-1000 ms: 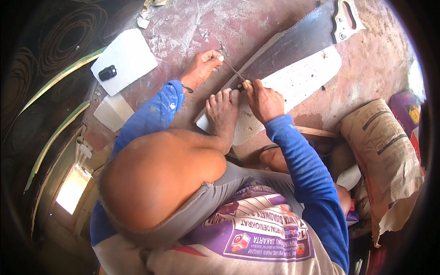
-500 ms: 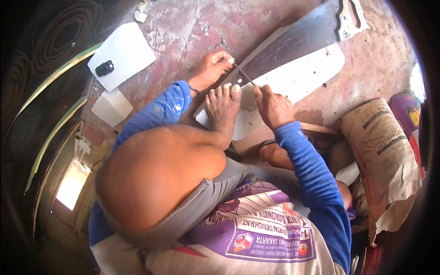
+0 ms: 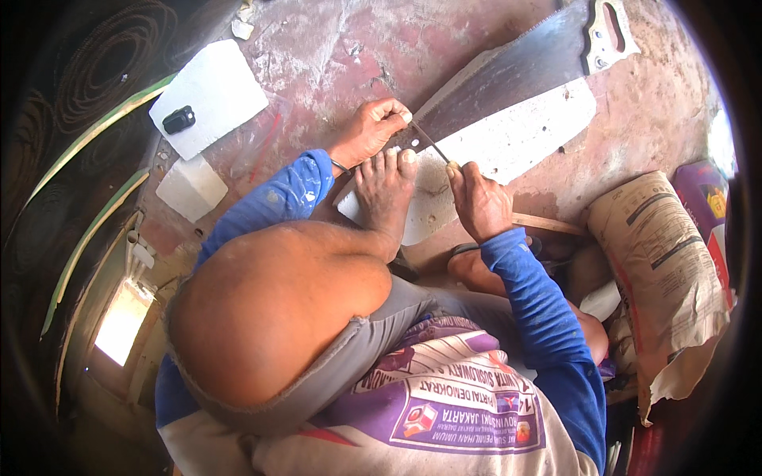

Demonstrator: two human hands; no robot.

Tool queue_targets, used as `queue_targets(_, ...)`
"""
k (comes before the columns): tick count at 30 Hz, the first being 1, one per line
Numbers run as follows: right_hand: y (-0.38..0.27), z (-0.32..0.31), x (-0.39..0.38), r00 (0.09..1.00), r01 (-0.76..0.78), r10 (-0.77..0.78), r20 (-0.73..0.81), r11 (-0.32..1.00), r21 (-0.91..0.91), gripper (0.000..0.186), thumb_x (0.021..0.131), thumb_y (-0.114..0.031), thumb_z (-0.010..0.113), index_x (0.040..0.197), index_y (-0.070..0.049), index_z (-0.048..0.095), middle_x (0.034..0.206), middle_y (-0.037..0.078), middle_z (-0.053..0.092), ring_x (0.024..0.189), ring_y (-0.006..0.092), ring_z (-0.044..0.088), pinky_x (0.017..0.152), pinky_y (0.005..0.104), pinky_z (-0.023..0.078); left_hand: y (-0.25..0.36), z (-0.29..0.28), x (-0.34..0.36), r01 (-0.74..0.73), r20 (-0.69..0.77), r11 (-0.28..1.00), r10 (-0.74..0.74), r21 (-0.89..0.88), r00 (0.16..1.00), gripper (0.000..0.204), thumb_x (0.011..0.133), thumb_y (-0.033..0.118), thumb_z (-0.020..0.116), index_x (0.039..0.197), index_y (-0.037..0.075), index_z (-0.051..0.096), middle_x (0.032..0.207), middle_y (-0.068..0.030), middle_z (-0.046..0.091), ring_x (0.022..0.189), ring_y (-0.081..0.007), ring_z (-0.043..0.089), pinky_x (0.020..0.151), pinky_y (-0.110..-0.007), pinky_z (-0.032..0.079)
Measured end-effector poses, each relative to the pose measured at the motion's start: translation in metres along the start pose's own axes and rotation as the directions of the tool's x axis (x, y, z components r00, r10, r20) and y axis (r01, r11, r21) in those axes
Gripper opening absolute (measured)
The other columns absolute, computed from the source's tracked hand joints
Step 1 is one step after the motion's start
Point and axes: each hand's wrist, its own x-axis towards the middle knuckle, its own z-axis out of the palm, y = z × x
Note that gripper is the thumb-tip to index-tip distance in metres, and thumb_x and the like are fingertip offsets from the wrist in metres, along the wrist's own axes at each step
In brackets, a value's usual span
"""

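A slim dark file spans between my two hands, slanting down to the right over the narrow end of a handsaw. My left hand pinches its far end between thumb and fingers. Closed around the near end is my right hand. The saw lies with its pale handle at the far right. A white board shows along the blade's near side. My bare foot presses down at the board's left end. Whether the file touches the blade I cannot tell.
To the left, a white sheet carries a small black object, with a smaller pale piece beside it. A crumpled brown paper sack stands at the right. A wooden strip lies near my right wrist.
Both hands have shifted slightly nearer to me and to the right, carrying the file with them. The saw, board and foot stay in place.
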Motion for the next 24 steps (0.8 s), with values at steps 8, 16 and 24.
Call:
queue_targets(8,0.003,0.0,0.001,0.998,-0.027,0.028,0.05,0.999,-0.039,0.031,0.102,-0.038,0.054,0.098,-0.008,0.055,0.067,0.022,0.068,0.064,0.0435,0.069,0.062,0.054,0.054,0.004,0.006,0.0,-0.015,-0.008,1.0,0.015,0.024,1.0,0.019,0.099,0.024,0.065,0.1,0.006,0.068,0.086,0.0065,0.06,0.079,-0.0033,0.051,0.071,-0.023,0.044)
queue_targets(16,-0.032,0.009,0.056,0.997,0.066,-0.067,-0.035,0.997,-0.03,0.03,0.103,-0.038,0.052,0.096,-0.008,0.055,0.066,0.021,0.066,0.066,0.0431,0.068,0.062,0.0538,0.053,-0.015,-0.043,0.032,0.082,-0.142,0.995,-0.09,-0.06,0.986,0.017,0.097,0.025,0.067,0.102,0.009,0.068,0.093,0.002,0.067,0.087,-0.0081,0.062,0.077,-0.027,0.05)
queue_targets(24,-0.01,0.005,0.007,0.999,0.033,-0.033,-0.034,0.999,0.008,0.031,0.103,-0.036,0.054,0.094,-0.006,0.055,0.067,0.021,0.067,0.063,0.0418,0.069,0.06,0.0523,0.054,-0.005,-0.013,0.005,-0.032,-0.03,0.998,0.031,-0.045,0.999,0.017,0.098,0.021,0.065,0.103,0.004,0.068,0.092,0.002,0.066,0.086,-0.0069,0.059,0.077,-0.026,0.05)
